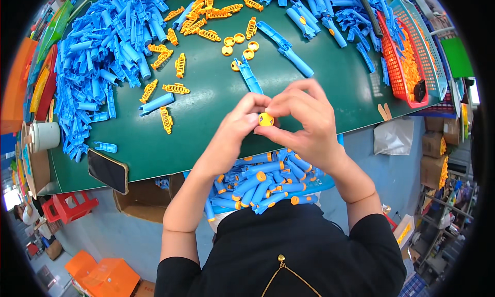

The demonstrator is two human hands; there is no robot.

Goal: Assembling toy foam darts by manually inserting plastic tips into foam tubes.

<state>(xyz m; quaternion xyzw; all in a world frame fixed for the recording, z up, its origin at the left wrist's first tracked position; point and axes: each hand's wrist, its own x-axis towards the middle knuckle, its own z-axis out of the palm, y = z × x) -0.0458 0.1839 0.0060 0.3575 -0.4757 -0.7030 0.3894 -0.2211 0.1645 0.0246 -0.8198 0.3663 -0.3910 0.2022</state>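
Both hands meet just over the table's near edge. A small round yellow cap (266, 119) with a dark spot in it is pinched between the thumb and fingers of my right hand (304, 119). My left hand (238, 127) is closed, its thumb against the same cap; whatever lies behind its fingers is hidden. Just beyond the left fingers lies an open blue shell half (248, 76). Past it are several loose orange round caps (238, 38) and a long pair of blue shell pieces (285, 48). Blue tubes with orange ends (258, 181) fill a container at my lap.
The green table (206, 127) bears a big heap of blue parts (103, 54) at left, orange ribbed inserts (176, 88) in the middle, and another blue heap at far right. A red basket (394, 65) holds orange parts. A phone (108, 170) and white cup (45, 136) sit at left.
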